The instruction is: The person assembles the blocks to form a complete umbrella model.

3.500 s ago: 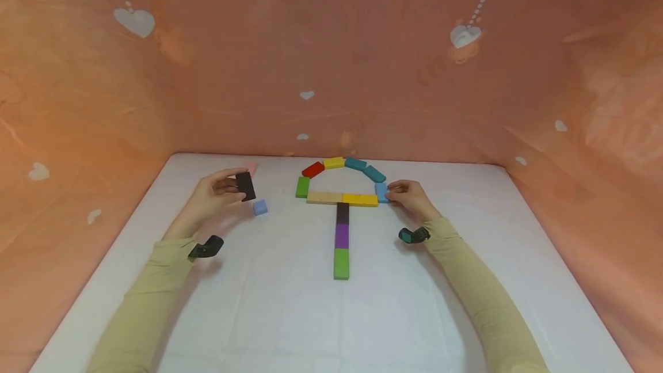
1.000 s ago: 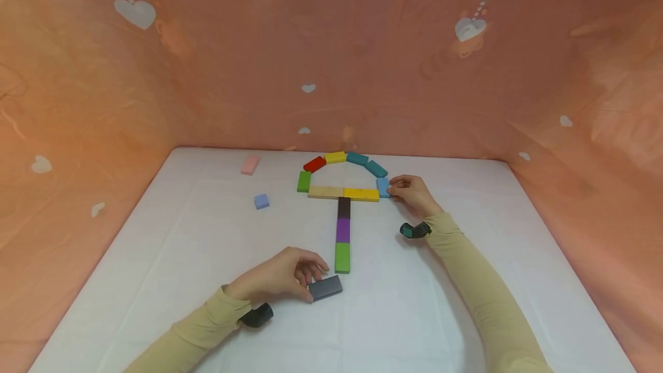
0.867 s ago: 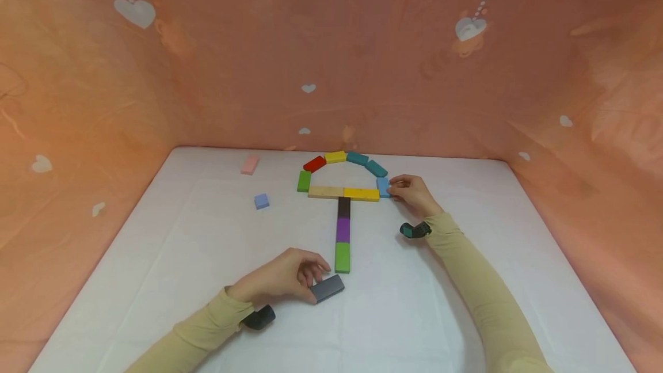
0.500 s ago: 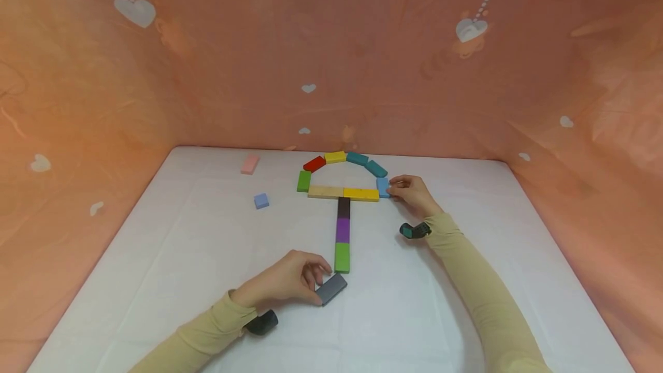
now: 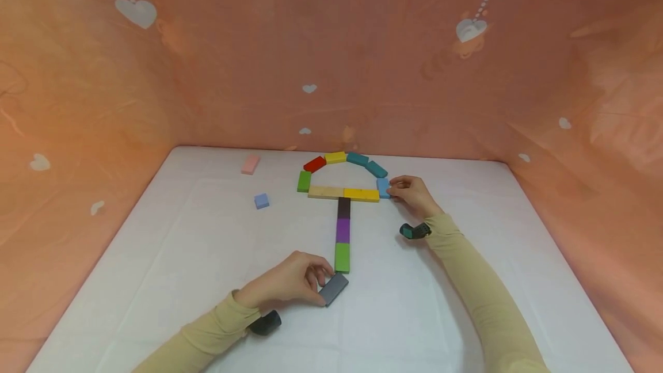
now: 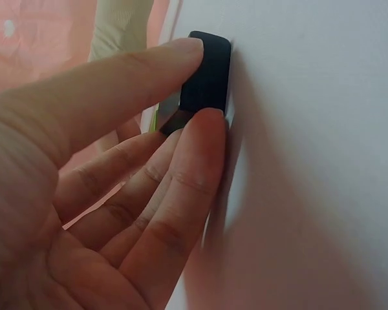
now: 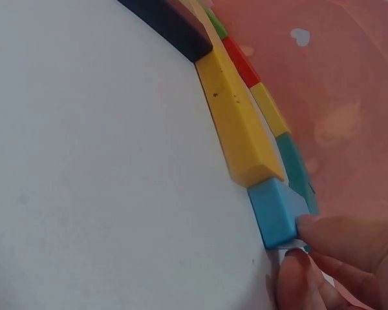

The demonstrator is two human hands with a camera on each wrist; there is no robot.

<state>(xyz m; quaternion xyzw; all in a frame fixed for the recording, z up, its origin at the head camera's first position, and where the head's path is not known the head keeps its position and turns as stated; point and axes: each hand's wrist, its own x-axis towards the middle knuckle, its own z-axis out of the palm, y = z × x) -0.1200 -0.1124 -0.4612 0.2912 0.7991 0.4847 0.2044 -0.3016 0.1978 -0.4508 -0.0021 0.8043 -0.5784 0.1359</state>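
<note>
In the head view my left hand (image 5: pixel 292 278) pinches a dark grey block (image 5: pixel 334 289) between thumb and fingertips. The block is slanted, its far corner right at the near end of a green block (image 5: pixel 342 258). That green block, a purple block (image 5: pixel 342 230) and a dark brown block (image 5: pixel 344 208) form a straight stem. The stem meets a crossbar of a tan block (image 5: pixel 325 191) and a yellow block (image 5: pixel 361 194). My right hand (image 5: pixel 414 195) grips the outer end of a light blue block (image 7: pixel 271 213) beside the crossbar's right end.
Above the crossbar arches a row of blocks: green (image 5: pixel 304 181), red (image 5: pixel 314 164), yellow (image 5: pixel 335 158) and two teal blocks (image 5: pixel 357 159). A pink block (image 5: pixel 250 164) and a small blue block (image 5: pixel 261 201) lie apart at the left. Orange cloth rises behind the white table (image 5: pixel 440 327).
My left hand has brought the dark grey block from the back left to the stem's near end. Over the last second it shifted slightly right and turned steeper. My right hand stays put.
</note>
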